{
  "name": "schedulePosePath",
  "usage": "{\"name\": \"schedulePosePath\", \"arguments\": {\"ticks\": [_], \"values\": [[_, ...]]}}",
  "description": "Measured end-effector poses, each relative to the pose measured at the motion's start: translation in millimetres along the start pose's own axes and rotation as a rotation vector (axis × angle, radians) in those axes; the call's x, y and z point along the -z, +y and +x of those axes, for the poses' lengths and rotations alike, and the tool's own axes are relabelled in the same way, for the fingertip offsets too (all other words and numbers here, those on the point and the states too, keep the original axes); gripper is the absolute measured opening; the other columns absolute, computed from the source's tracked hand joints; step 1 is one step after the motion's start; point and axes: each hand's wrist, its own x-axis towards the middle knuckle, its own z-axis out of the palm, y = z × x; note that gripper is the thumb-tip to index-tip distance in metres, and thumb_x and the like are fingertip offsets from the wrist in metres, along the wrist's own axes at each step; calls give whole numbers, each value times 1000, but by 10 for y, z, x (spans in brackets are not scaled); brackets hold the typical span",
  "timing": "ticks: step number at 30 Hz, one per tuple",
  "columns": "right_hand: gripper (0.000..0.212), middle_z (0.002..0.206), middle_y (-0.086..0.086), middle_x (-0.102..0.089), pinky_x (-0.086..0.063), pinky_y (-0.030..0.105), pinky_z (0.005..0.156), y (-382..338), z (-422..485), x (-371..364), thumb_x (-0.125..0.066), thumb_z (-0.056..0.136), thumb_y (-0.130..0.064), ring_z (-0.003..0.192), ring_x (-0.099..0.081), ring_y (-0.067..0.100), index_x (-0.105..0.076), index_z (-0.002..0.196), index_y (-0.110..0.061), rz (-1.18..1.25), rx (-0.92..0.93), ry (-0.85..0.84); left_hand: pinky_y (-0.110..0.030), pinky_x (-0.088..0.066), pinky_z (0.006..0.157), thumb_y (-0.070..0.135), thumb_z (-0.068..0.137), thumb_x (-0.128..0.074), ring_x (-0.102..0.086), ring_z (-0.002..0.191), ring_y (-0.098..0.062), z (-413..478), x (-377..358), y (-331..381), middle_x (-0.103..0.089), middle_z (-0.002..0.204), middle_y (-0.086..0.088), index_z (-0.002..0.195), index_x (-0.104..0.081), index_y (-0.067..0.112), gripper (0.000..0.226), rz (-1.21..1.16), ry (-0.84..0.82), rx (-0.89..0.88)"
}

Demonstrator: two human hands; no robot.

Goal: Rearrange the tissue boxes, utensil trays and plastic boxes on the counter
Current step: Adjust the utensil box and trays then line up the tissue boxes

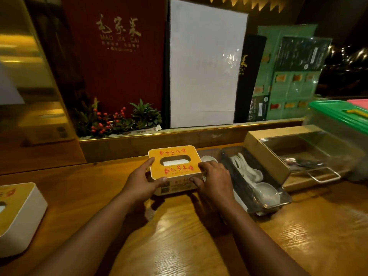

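At the centre of the frame I have both hands on the rectangular tissue box with a yellow-orange top, red lettering and white sides (174, 166). It sits on the glossy wooden desk (179, 236), a white tissue showing in the oval slot of its lid. My left hand (142, 180) clasps the box's left side: the thumb lies along the near front edge of the lid, the fingers reach up the left wall, and the forearm runs down to the lower left of the frame. My right hand (214, 177) clasps the right side, fingers curled over the lid's right edge and thumb pressed to the front face near the printed label, with its forearm running to the lower right. So each grip is closed on the box, one from either side; I cannot tell if the box is lifted or resting.

Just right of the box lies a dark, clear-walled utensil tray holding white ceramic spoons (256, 180), touching or nearly touching my right hand. Further right is a wooden box with a clear hinged lid (278, 156), metal utensils inside. At the right edge stands a clear plastic box with a green lid (338, 116). At the lower left edge sits a second tissue box, white with a yellow top (20, 216), well apart from the first. Behind, on the ledge, stand a dark red menu with gold lettering (117, 56), a white board (205, 72) and a small planter with red berries (119, 120).
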Motion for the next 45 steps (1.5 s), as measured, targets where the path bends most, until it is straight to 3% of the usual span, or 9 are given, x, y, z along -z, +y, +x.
{"name": "schedulePosePath", "arguments": {"ticks": [6,16,21,23,28,31,33,39,45], "values": [[60,130,-5,-60,-42,43,104,42,11,26,-74,82,-50,121,-49,17,-56,136,-27,30,-20,0,-34,-48,88,21,83,-79,-42,139,-29,36,-43,18,-41,156,-3,154,-30,37,87,16,-15,-11],[60,130,-5,-60,-44,43,103,24,-8,43,-75,82,-48,120,-50,16,-56,135,-28,57,-42,-18,-23,-46,74,19,86,-76,-39,141,-30,61,-59,9,-38,158,-4,155,-28,37,86,-1,-33,-7],[59,127,-6,-58,-43,42,103,25,-48,70,-72,80,-57,118,-49,16,-54,131,-32,5,-32,-53,-23,-45,79,22,84,-79,-37,143,-28,8,-6,-47,-37,159,-2,155,-25,38,91,-15,-30,-45],[58,127,-5,-53,-44,40,100,3,-71,102,-68,79,-64,118,-47,17,-53,127,-35,-30,-30,-28,-31,-48,89,29,82,-80,-37,143,-27,-63,94,-74,-35,159,-1,154,-25,42,92,5,-26,-73],[29,101,-6,-61,-44,41,94,-564,-203,102,-67,84,-52,99,-55,16,-64,103,-29,91,107,92,-43,-49,102,41,83,-76,-48,133,-16,-321,713,-164,-49,148,2,145,-44,39,70,250,87,-193],[15,84,-8,-64,-44,41,93,-1161,-373,-140,-61,89,-46,90,-58,16,-62,95,-33,141,249,-36,-36,-51,97,40,86,-72,-55,121,-9,-530,1247,-229,-59,131,10,135,-56,35,51,344,170,-251],[11,89,-4,-66,-42,40,96,-1554,-513,-351,-60,93,-40,96,-57,19,-62,100,-32,145,348,-114,-29,-49,92,37,88,-72,-58,116,-8,-673,1610,-298,-62,125,11,132,-59,32,46,409,240,-264],[34,106,-4,-70,-49,41,91,-2512,-810,-886,-61,93,-39,100,-62,17,-60,124,-26,271,491,-250,-42,-49,95,42,85,-72,-54,126,-25,-1062,2509,-743,-59,139,-2,134,-59,31,52,588,406,-138],[63,132,1,-50,-52,39,89,-3198,-1041,-1191,-66,87,-48,116,-53,22,-40,144,-36,300,498,-338,-47,-45,99,54,78,-75,-47,131,-34,-1269,3075,-1172,-44,147,-10,146,-45,23,80,546,480,64]]}}
